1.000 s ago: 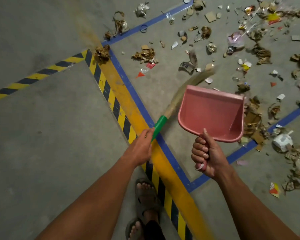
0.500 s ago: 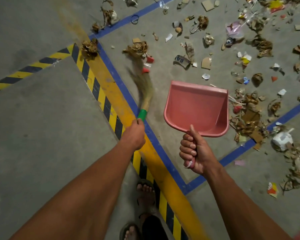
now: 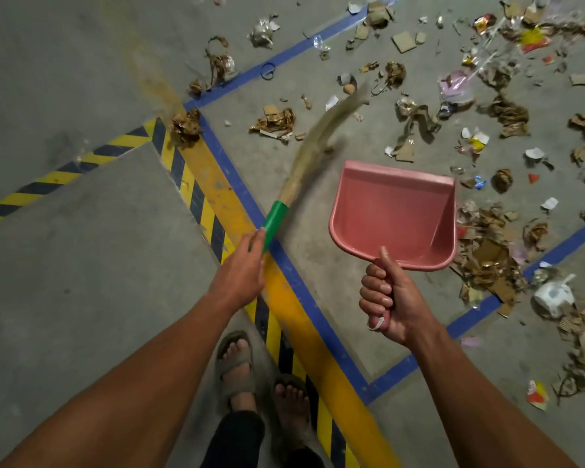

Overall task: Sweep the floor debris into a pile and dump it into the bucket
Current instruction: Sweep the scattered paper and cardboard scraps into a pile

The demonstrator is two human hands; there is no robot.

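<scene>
My left hand grips the green handle of a straw hand broom. Its bristles are blurred and point up and to the right, over the concrete. My right hand is closed on the handle of an empty pink dustpan, held above the floor with its mouth facing away from me. Scattered debris of cardboard scraps, wrappers and paper covers the floor ahead and to the right. A denser heap of cardboard bits lies just right of the dustpan. No bucket is in view.
A yellow band with black-and-yellow hazard stripes and blue tape lines crosses the floor beneath my arms. My sandalled feet stand on the stripes. A crumpled brown wad rests at the stripe corner. A white crushed cup lies at right.
The broom has swung from pointing up-left near the blue line to up and to the right, its bristles blurred. The dustpan stays raised in my right hand.
</scene>
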